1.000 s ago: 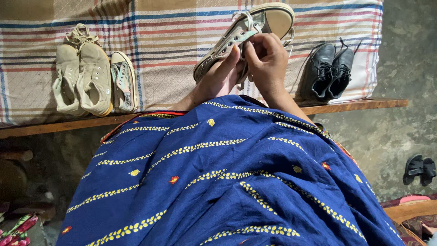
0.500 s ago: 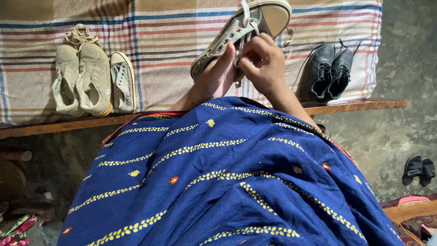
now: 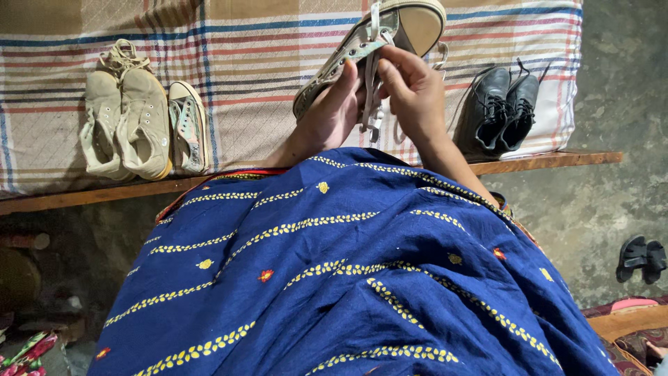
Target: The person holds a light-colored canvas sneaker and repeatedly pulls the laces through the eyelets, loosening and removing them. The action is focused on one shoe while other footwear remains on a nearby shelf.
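Note:
My left hand [image 3: 328, 115] holds a worn grey-green canvas sneaker [image 3: 376, 38] from below, sole turned up and away, above a striped bedcover [image 3: 257, 90]. The fingers of my right hand [image 3: 416, 90] pinch its pale shoelace [image 3: 370, 97], which hangs down between both hands. A blue cloth with yellow dotted lines [image 3: 334, 271] covers my lap and hides my forearms.
A beige pair of sneakers [image 3: 125, 118] and a single grey-green sneaker [image 3: 188, 125] lie on the bedcover at the left. Black lace-up shoes [image 3: 502, 108] sit at the right. The wooden bed edge [image 3: 543, 161] runs across. Black sandals [image 3: 641, 257] lie on the concrete floor.
The sneaker has been raised and tilted a little further away. My right hand moved from the shoe's side to the lace, which now hangs loose between the hands.

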